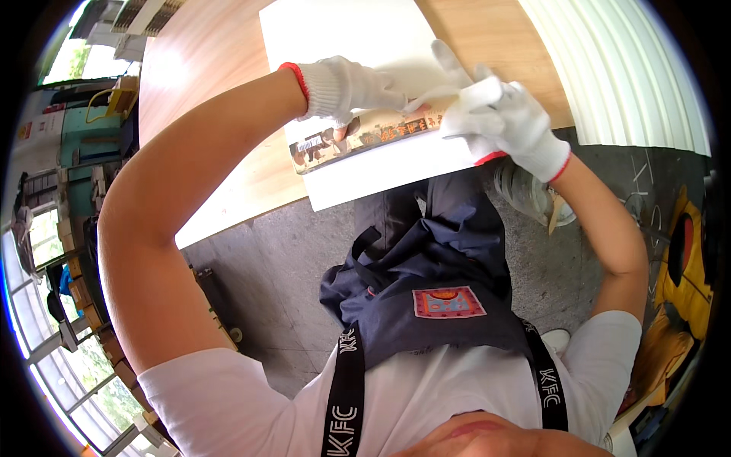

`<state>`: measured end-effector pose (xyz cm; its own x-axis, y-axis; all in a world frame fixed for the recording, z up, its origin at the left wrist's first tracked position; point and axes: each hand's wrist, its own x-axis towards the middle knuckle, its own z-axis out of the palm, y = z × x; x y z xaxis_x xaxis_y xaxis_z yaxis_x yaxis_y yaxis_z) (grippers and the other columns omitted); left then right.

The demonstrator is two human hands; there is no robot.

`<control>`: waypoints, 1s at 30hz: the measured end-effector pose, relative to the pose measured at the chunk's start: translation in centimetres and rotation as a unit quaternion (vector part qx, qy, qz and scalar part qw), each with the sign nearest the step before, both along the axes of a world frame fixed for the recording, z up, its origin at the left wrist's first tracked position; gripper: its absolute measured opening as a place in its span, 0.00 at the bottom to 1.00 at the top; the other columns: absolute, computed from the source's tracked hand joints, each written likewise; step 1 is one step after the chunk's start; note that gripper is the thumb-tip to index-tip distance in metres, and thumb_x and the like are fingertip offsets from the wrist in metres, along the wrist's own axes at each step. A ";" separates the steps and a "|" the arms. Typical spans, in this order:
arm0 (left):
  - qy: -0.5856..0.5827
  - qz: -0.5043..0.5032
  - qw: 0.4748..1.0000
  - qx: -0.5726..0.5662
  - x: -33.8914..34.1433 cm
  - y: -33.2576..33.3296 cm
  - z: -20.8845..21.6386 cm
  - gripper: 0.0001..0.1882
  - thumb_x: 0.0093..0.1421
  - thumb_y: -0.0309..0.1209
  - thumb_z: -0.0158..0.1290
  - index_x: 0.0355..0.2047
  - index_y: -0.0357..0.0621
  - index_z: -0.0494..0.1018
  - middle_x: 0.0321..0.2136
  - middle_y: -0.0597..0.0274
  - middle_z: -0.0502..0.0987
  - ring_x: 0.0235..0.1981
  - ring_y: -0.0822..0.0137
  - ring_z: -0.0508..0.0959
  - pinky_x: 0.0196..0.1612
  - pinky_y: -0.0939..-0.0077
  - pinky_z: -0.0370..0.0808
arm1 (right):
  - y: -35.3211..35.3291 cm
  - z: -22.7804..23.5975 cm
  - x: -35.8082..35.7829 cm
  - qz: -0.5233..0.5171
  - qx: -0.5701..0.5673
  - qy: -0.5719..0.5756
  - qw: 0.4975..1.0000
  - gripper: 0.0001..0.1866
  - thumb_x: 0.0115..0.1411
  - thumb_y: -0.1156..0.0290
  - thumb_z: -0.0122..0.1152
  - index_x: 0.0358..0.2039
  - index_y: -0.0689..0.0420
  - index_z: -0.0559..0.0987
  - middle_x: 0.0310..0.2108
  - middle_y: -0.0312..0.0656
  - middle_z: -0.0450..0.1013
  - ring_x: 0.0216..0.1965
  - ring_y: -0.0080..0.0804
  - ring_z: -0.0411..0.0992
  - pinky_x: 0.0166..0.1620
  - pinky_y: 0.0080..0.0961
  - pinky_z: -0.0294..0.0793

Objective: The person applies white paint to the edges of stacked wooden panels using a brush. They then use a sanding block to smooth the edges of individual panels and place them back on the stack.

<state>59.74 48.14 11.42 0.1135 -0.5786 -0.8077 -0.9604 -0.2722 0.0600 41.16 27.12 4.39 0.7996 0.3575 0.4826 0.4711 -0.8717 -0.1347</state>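
Observation:
My left hand (pixel 352 90) wears a white knit glove with a red cuff. Its fingers are closed at the upper edge of a long, narrow printed box (pixel 373 140), brown and cream. The matching glove covers my right hand (pixel 504 120), at the box's right end. One right finger points up and away while the others are bent. From near my left fingertips a thin white strip (pixel 434 94) runs to my right hand. Under the box lies a large white sheet (pixel 335 189), whose near corner overhangs the table edge. My hands partly hide the box's upper edge and right end.
The wooden table (pixel 205 99) extends beyond the sheet on both sides. Ridged pale panels (pixel 617 68) lie at the far right. Clear plastic-looking material (pixel 521 186) is below the table's right edge. A yellow item (pixel 685 266) stands at the right, and shelving (pixel 72 198) at the left.

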 end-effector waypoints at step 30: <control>-0.014 0.009 1.000 0.013 -1.5 -0.9 1.8 0.42 0.58 0.27 0.55 0.68 0.77 0.51 0.40 0.66 0.78 0.32 0.65 0.84 0.33 0.72 0.82 | 3.6 -2.0 -1.1 -0.153 0.000 -0.032 0.988 0.19 0.50 0.67 0.67 0.45 0.49 0.77 0.41 0.36 0.72 0.41 0.38 0.73 0.43 0.34 0.76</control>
<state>58.28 47.29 13.23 0.1468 -0.5546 -0.8190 -0.9562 -0.2915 0.0261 40.05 30.76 2.37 0.8376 0.1044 0.5362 0.1934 -0.9747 -0.1124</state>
